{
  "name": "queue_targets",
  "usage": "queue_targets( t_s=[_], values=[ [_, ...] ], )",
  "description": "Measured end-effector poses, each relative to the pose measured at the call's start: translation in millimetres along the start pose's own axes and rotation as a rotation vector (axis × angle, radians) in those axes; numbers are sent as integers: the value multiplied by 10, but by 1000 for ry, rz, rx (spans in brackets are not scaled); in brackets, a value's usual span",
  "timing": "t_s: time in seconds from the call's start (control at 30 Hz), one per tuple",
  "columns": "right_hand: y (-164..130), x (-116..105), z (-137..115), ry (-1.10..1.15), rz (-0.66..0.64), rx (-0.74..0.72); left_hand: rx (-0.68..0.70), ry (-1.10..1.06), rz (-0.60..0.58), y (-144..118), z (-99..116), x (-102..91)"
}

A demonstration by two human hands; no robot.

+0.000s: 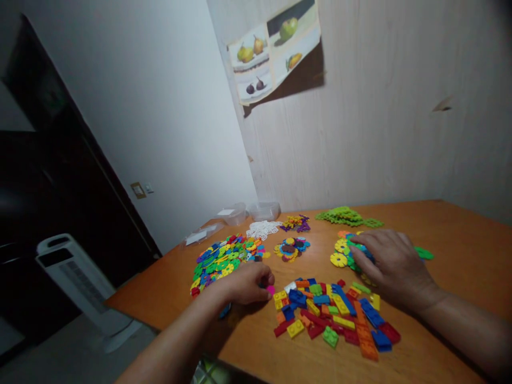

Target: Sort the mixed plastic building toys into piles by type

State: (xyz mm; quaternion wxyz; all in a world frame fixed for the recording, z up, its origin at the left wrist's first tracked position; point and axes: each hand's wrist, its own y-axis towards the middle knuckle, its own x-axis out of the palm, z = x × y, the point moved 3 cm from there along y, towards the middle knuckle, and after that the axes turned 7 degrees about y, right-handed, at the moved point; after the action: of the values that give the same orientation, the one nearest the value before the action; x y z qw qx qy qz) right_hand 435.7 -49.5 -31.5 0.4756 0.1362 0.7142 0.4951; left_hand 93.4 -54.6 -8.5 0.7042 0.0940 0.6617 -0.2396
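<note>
My left hand (248, 282) rests on the wooden table (460, 234), fingers curled around a small pink piece (271, 289) at the edge of a pile of coloured building bricks (332, 312). My right hand (390, 264) lies flat, palm down, over a cluster of yellow, green and blue flower-shaped discs (342, 250), covering part of it. To the left of my left hand spreads a big heap of mixed coloured discs (222, 256).
Farther back lie a small round stack of discs (292, 248), white discs (262, 229), a purple-yellow cluster (296, 222), green pieces (348, 216) and clear plastic tubs (250, 212). A fruit poster (276, 50) hangs on the wall. A white tower fan (76, 277) stands on the floor left.
</note>
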Motion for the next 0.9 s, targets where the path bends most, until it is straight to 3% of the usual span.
queue_targets(
  t_s=[0.17,0.3,0.47,0.63,0.77,0.9],
  values=[
    [8,-14,-20,-23,25,-34,-34,-77,-34,-4,-1,31],
    [4,10,-7,-11,29,-32,-70,-392,-66,57,-101,101],
    [-8,50,41,38,20,-35,-193,-685,178,483,-303,158],
    [-30,63,114,51,37,-61,-324,-725,383,873,-344,122],
    [-24,53,104,40,31,-72,-298,-675,403,761,-327,24],
    [-6,46,41,39,2,-58,-169,-446,204,396,-297,-87]
  ],
)
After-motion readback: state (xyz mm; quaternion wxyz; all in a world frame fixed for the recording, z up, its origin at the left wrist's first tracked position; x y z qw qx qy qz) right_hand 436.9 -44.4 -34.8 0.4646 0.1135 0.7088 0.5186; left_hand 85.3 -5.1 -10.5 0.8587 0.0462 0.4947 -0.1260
